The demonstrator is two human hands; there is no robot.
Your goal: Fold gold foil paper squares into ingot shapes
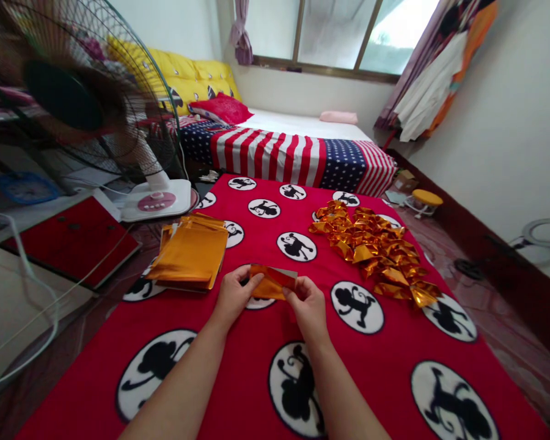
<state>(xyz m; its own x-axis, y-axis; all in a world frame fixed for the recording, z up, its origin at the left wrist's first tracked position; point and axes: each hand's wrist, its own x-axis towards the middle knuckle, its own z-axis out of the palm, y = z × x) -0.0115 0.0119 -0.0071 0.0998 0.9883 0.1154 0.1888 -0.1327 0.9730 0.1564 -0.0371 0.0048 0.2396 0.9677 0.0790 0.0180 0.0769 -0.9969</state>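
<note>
Head view, the only one: two bare hands at work over the middle of a red cloth (pixel 302 324) with white monkey roundels; what lies under the cloth can't be made out. Left hand (pixel 233 296) pinches the left end of a gold sheet (pixel 268 286), thumb on the near face, fingers curled behind. Right hand (pixel 310 308) closed likewise on the right end, thumb pressed low near the corner, fingertips mostly hidden. Grip on both sides tight, no gap beyond the sheet's thickness. Sheet shows as a low band between the hands, pale backing at upper right; appears held just above the cloth, contact beneath uncertain. Flat stack (pixel 192 250) of like gold sheets at the cloth's left edge, rather untidy, corners fanned. Creased gold pieces (pixel 371 250) heaped along the right edge, toward the far right corner, well apart from the hands. Beyond the cloth: fan (pixel 64 95) off the left edge, bed (pixel 302 125) past the far edge. Step in hand, by judgement: folding this one sheet, partway through. Next move seems to call for edges kept matched, one hand steadying while the other thumb runs the crease flat, without tearing the thin foil.
</note>
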